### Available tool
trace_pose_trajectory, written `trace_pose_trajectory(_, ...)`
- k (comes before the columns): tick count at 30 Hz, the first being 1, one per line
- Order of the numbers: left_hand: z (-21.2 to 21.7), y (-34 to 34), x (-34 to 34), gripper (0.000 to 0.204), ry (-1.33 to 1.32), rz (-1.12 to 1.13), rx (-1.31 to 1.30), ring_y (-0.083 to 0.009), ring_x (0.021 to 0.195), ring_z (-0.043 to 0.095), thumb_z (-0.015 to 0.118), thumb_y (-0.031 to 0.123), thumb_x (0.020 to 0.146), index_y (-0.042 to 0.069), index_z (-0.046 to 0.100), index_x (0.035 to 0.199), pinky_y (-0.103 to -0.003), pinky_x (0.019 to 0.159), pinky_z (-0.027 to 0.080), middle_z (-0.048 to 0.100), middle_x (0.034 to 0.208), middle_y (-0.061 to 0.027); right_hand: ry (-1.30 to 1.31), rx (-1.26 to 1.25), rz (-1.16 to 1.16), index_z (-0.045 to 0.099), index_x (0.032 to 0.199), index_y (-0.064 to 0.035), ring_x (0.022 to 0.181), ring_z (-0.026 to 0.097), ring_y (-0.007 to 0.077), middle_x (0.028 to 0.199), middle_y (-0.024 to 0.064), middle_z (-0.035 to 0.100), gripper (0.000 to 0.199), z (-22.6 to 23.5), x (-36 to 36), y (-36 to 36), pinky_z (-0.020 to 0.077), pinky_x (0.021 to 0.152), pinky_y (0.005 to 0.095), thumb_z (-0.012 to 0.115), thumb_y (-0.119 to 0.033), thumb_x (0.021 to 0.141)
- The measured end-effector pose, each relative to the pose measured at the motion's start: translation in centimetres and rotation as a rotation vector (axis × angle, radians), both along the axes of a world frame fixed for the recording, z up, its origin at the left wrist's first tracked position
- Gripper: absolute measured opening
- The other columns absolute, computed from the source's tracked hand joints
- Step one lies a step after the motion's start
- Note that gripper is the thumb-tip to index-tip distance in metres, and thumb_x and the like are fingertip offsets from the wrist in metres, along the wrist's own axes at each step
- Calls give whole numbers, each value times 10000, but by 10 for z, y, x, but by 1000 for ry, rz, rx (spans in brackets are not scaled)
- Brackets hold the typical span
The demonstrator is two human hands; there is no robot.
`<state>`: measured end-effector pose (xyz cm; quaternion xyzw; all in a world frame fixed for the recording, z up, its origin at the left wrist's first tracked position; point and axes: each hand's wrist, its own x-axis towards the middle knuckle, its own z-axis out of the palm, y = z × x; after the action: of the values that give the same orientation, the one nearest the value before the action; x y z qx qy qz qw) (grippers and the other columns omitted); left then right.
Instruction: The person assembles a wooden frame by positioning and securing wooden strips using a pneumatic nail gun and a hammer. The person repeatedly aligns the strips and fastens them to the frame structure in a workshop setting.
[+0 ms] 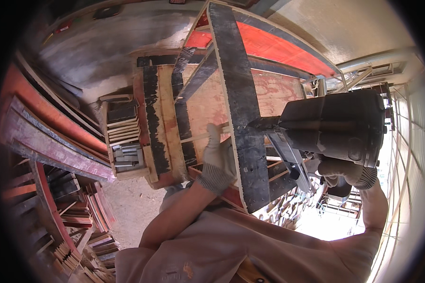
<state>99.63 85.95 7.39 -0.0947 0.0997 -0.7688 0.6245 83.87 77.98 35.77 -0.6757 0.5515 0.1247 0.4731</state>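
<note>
Workshop with loose timber (80,217) piled about, and a black-faced wooden frame (243,94) standing up between two gloved hands.
From where I stand, the left hand (217,160) is set against the frame, thumb up, its fingers hidden, so I can't tell how far it's closed; the right hand (344,172) grips a black nail gun (333,122), nose at the board. Left of the left hand, a block-filled crate (109,153) adjoins the surface (167,113); long boards (61,137) crowd beyond.

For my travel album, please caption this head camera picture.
The right gloved hand grips a black nail gun at a dark panel; the left gloved hand sits partly behind the panel.
</note>
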Motion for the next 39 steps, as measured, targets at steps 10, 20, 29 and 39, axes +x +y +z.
trace_pose_trajectory(10,-10,-1,-4,1188,-11,-55,113,-376,1304,567,609,845,764,-52,381,1510,-541,1090,481,539,1450,-236,48,-31,148,661,754,1,473,556,111,556,49,580,75,2,19,-12,414,423,291,665,-35,820)
trace_pose_trajectory(20,-9,1,-2,1184,-39,-70,83,-371,1308,569,561,869,783,-48,379,1508,-545,1077,491,532,1457,-229,64,56,79,634,735,-6,445,548,110,524,36,552,73,-1,14,-20,410,412,282,663,-24,800)
trace_pose_trajectory(29,-37,38,58,568,-588,19,423,-251,884,683,562,512,1036,-31,656,1174,-416,832,550,711,958,-122,63,-14,-125,600,786,16,450,587,179,557,71,571,133,4,12,-16,459,414,316,687,58,694)
trace_pose_trajectory(39,-4,-93,96,844,-152,117,209,-308,1134,621,593,667,945,-73,522,1344,-423,1034,500,632,1228,-187,-14,3,-94,654,959,-36,477,565,109,614,6,583,185,5,21,-21,440,412,275,780,1,830)
